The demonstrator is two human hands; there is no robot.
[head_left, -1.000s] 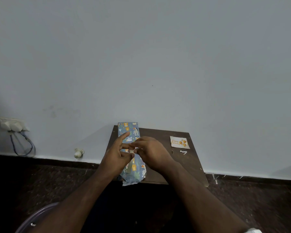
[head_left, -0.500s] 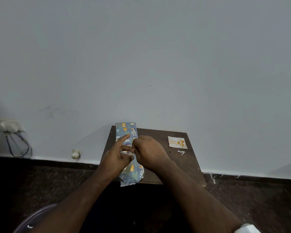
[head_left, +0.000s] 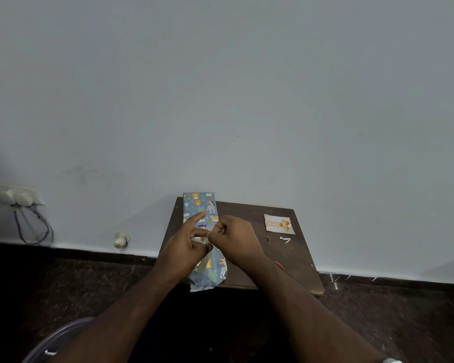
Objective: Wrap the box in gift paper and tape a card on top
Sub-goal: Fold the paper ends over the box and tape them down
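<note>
The long box [head_left: 199, 205], wrapped in blue animal-print gift paper, lies on the left side of a small brown wooden table [head_left: 286, 263]. Its near end sticks out past the table's front edge with loose paper. My left hand [head_left: 186, 247] hovers over the box's middle with its fingers held straight. My right hand [head_left: 236, 239] is curled, and its fingertips pinch something small at my left middle fingertip. It looks like a bit of clear tape, barely visible. A white "Happy Birthday" card [head_left: 279, 224] lies flat at the table's far right.
Small white scraps [head_left: 285, 239] lie just in front of the card. The table stands against a pale wall on a dark floor. A wall socket with cables [head_left: 19, 197] is at the left, and a purple basin rim [head_left: 60, 336] at the bottom left.
My right hand has curled tighter and closed in on my left fingertips over the box. The box and card have not moved.
</note>
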